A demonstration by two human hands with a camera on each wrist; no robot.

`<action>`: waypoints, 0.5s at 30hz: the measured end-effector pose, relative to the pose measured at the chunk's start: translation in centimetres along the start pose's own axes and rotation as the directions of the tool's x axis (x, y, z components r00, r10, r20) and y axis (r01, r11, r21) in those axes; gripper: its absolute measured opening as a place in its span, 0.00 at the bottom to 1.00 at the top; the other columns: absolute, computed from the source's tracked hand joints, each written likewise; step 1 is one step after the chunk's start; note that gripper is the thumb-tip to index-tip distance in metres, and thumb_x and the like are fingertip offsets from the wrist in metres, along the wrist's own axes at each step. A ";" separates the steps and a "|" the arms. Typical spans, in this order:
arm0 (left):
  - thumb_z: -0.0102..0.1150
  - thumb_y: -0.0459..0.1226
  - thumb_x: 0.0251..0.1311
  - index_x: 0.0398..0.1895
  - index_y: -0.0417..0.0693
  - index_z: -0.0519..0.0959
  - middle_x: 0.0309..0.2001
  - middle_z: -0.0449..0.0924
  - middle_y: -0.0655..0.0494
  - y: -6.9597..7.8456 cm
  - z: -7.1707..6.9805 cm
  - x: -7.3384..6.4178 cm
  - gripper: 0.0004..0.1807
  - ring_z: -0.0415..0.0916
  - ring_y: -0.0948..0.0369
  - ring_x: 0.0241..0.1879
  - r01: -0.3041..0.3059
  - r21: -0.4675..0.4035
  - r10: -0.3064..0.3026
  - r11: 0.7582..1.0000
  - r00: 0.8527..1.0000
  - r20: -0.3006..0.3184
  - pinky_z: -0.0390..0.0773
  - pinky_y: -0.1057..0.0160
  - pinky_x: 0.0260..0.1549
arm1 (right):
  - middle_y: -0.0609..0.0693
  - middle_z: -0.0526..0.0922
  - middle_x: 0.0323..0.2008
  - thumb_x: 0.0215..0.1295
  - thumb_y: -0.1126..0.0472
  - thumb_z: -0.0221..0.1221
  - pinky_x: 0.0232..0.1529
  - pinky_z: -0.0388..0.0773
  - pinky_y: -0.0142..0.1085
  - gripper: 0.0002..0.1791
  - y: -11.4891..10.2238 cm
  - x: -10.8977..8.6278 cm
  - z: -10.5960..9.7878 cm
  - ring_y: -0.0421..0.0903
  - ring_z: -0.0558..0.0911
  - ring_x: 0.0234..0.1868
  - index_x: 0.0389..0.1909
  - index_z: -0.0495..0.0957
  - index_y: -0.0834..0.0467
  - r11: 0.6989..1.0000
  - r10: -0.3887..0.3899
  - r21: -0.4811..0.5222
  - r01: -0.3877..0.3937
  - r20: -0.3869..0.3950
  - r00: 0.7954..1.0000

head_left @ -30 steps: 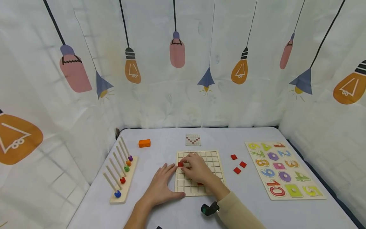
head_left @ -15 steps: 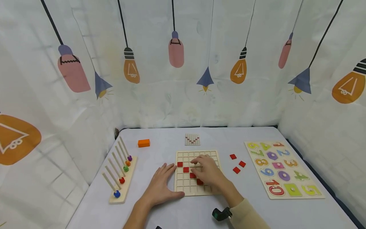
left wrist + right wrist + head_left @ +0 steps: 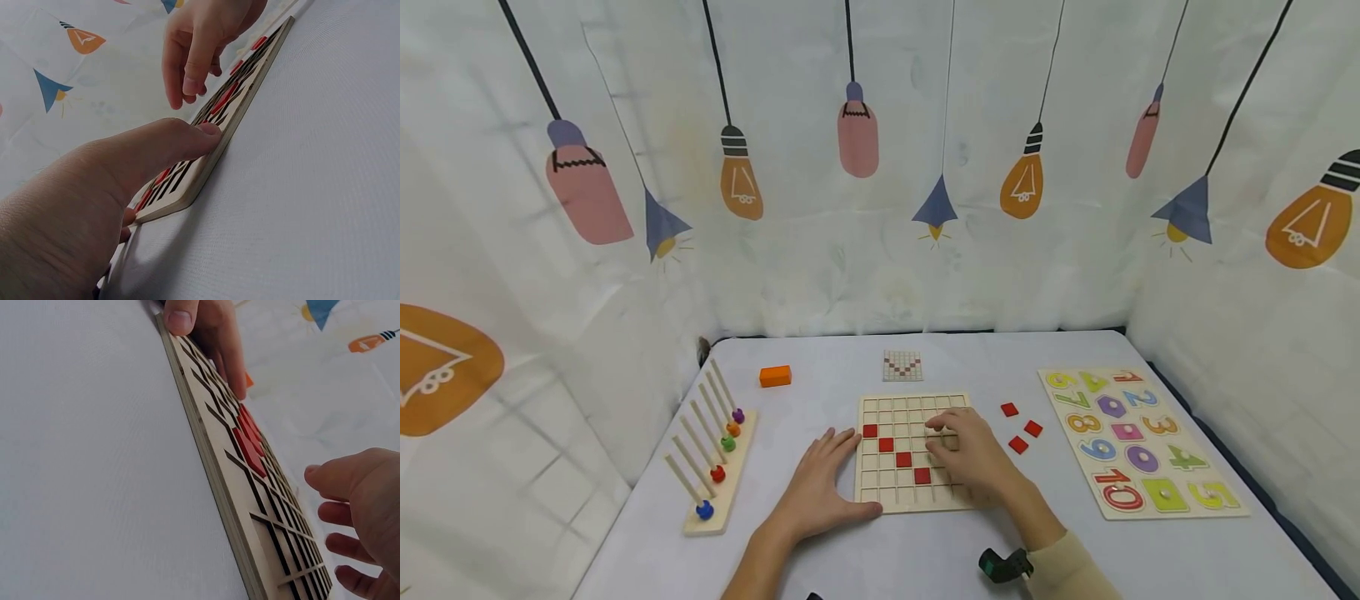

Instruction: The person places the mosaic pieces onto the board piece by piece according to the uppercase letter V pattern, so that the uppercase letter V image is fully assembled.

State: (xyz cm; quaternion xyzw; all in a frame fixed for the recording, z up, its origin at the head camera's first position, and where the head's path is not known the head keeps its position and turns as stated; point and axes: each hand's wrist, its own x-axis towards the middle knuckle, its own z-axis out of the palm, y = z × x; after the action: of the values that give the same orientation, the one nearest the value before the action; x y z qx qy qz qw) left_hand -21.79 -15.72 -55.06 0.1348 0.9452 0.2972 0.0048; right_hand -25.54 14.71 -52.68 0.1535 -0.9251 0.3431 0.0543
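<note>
A wooden grid board (image 3: 887, 493) lies flat on the table, with several red square tiles (image 3: 903, 459) set in its cells along a diagonal from left to lower right. My left hand (image 3: 822, 483) rests at the board's near left corner, fingers along the left side. Its thumb (image 3: 203, 139) lies on the front edge in the left wrist view. Above the board's right part hovers my right hand (image 3: 973, 454), fingers loosely bent and holding nothing. In the right wrist view, this right hand (image 3: 369, 506) is apart from the grid surface.
Three loose red tiles (image 3: 1018, 445) lie right of the board. Behind it is a small pattern card (image 3: 902, 365). A number-and-shape puzzle (image 3: 1150, 446) occupies the right. At left stand a peg rack (image 3: 721, 492) with coloured beads and an orange block (image 3: 775, 377).
My right hand has let go of the red tile in the board's left column and moved right across the board. The left hand has stayed in place.
</note>
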 end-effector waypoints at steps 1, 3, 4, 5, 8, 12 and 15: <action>0.77 0.78 0.40 0.85 0.60 0.70 0.86 0.67 0.60 0.0 0.0 0.0 0.68 0.50 0.47 0.91 0.000 0.001 0.000 1.000 1.000 0.000 0.52 0.35 0.89 | 0.40 0.87 0.59 0.73 0.54 0.74 0.66 0.84 0.50 0.16 0.1 -0.1 -0.2 0.45 0.79 0.65 0.59 0.90 0.46 1.000 -0.001 -0.002 0.001 -0.007 1.000; 0.77 0.78 0.40 0.86 0.60 0.70 0.86 0.66 0.60 0.0 0.0 0.0 0.68 0.50 0.47 0.91 0.001 0.002 -0.001 1.000 1.000 0.002 0.52 0.35 0.89 | 0.42 0.88 0.59 0.72 0.55 0.75 0.63 0.84 0.50 0.16 0.4 -0.3 -0.7 0.46 0.80 0.63 0.59 0.90 0.48 1.000 -0.011 -0.013 0.010 -0.019 1.000; 0.77 0.78 0.40 0.86 0.60 0.69 0.86 0.66 0.60 0.0 0.0 0.0 0.68 0.50 0.47 0.91 0.000 0.003 0.000 1.000 1.000 0.003 0.52 0.35 0.89 | 0.42 0.89 0.58 0.72 0.55 0.75 0.62 0.84 0.49 0.16 0.6 -0.4 -0.9 0.46 0.80 0.62 0.58 0.90 0.48 1.000 -0.012 -0.016 0.011 -0.020 1.000; 0.77 0.78 0.40 0.86 0.60 0.69 0.86 0.66 0.60 0.0 0.0 0.0 0.68 0.50 0.47 0.91 -0.001 0.003 0.001 1.000 1.000 0.002 0.52 0.35 0.89 | 0.42 0.89 0.58 0.72 0.55 0.75 0.62 0.84 0.49 0.16 0.8 -0.5 -1.2 0.46 0.80 0.62 0.58 0.90 0.48 1.000 -0.007 -0.026 0.007 -0.021 1.000; 0.77 0.78 0.40 0.86 0.60 0.69 0.86 0.66 0.60 0.1 0.0 0.0 0.68 0.49 0.47 0.91 -0.004 0.001 0.004 1.000 1.000 0.003 0.51 0.35 0.90 | 0.42 0.88 0.58 0.71 0.54 0.75 0.64 0.84 0.51 0.17 1.6 -0.8 -1.9 0.47 0.80 0.63 0.59 0.90 0.48 0.998 0.012 -0.054 -0.013 -0.014 1.000; 0.77 0.78 0.40 0.86 0.60 0.69 0.86 0.66 0.60 0.0 0.0 0.0 0.68 0.49 0.47 0.91 -0.007 0.002 0.007 1.000 1.000 0.001 0.51 0.36 0.90 | 0.42 0.88 0.57 0.72 0.54 0.74 0.69 0.81 0.56 0.18 2.9 -1.4 -3.1 0.49 0.81 0.65 0.60 0.89 0.47 0.995 0.043 -0.084 -0.044 -0.008 0.999; 0.77 0.78 0.40 0.86 0.60 0.69 0.86 0.66 0.60 0.0 -0.1 0.0 0.68 0.49 0.47 0.91 -0.009 0.000 0.009 1.000 1.000 0.001 0.51 0.36 0.90 | 0.42 0.88 0.55 0.71 0.55 0.74 0.66 0.82 0.54 0.18 4.0 -2.0 -4.0 0.49 0.81 0.63 0.60 0.89 0.48 0.994 0.048 -0.094 -0.050 -0.026 0.999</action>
State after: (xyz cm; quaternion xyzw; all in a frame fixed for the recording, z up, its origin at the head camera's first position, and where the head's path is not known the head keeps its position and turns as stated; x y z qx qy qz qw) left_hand -21.75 -15.73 -54.99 0.1392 0.9447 0.2969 0.0038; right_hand -24.99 20.67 -52.58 0.1240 -0.9431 0.3018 0.0640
